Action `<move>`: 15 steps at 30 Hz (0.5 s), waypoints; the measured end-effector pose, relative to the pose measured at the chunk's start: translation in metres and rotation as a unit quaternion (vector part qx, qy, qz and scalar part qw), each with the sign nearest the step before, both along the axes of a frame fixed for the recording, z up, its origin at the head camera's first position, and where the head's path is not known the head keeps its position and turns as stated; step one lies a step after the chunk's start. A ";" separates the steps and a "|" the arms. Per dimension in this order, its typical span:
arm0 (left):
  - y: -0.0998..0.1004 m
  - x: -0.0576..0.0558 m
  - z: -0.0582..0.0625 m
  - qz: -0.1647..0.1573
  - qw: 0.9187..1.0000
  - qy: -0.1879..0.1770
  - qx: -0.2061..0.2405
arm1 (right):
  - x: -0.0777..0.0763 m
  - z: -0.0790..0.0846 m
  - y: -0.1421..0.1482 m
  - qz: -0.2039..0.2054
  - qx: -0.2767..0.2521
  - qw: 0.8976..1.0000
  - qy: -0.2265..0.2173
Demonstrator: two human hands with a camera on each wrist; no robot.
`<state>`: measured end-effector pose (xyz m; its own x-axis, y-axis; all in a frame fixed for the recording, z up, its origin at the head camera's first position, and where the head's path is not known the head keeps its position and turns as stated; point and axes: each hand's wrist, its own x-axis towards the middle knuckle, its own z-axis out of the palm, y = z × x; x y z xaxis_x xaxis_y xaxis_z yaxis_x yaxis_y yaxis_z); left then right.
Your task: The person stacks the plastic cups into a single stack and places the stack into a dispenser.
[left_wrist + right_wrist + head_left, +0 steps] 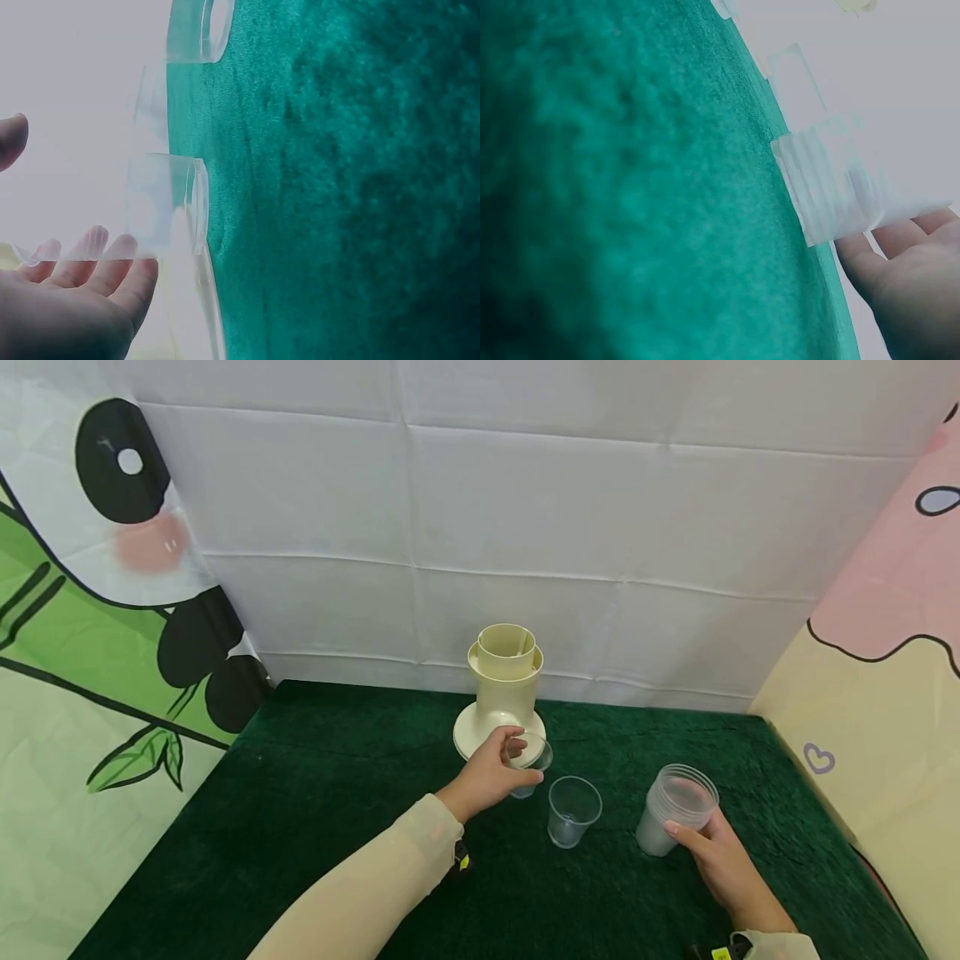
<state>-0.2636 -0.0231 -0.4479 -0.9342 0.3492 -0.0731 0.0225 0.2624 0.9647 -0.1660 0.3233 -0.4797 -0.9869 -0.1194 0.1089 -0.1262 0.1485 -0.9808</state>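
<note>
A clear plastic cup (538,772) stands in front of a cream plastic stand (504,697) that has a round base and a tube inside a wider collar. My left hand (491,770) reaches around this cup, fingers on its far side and thumb in front. In the left wrist view the fingers lie nearly straight along the cup's wall (161,202), with the thumb apart from them. Just to the right is a second clear cup (574,810), untouched. My right hand (723,860) grips a stack of nested clear cups (675,810), thumb across the near side; the stack leans slightly.
A dark green cloth (352,752) covers the table. White fabric (525,510) hangs right behind the stand, with printed cartoon panels (90,635) closing in the left and right sides.
</note>
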 end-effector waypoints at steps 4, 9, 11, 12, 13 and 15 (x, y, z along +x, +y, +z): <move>-0.001 0.001 0.001 -0.001 1.000 -0.002 -0.002 | 0.000 -0.001 0.000 0.000 0.000 1.000 0.000; 0.000 0.001 0.004 -0.003 1.000 -0.001 -0.006 | 0.000 -0.001 0.000 -0.001 0.003 1.000 0.002; 0.000 0.001 0.006 -0.003 1.000 0.000 -0.007 | 0.000 -0.001 -0.001 -0.002 0.004 1.000 0.001; 0.000 0.001 0.006 -0.003 1.000 0.001 -0.006 | 0.000 -0.001 -0.001 -0.003 0.004 1.000 0.001; 0.000 0.001 0.007 -0.002 1.000 0.001 -0.006 | 0.000 -0.001 -0.001 -0.003 0.004 1.000 0.000; 0.000 0.001 0.009 -0.002 1.000 0.002 -0.006 | 0.000 -0.001 0.000 -0.003 0.005 1.000 0.001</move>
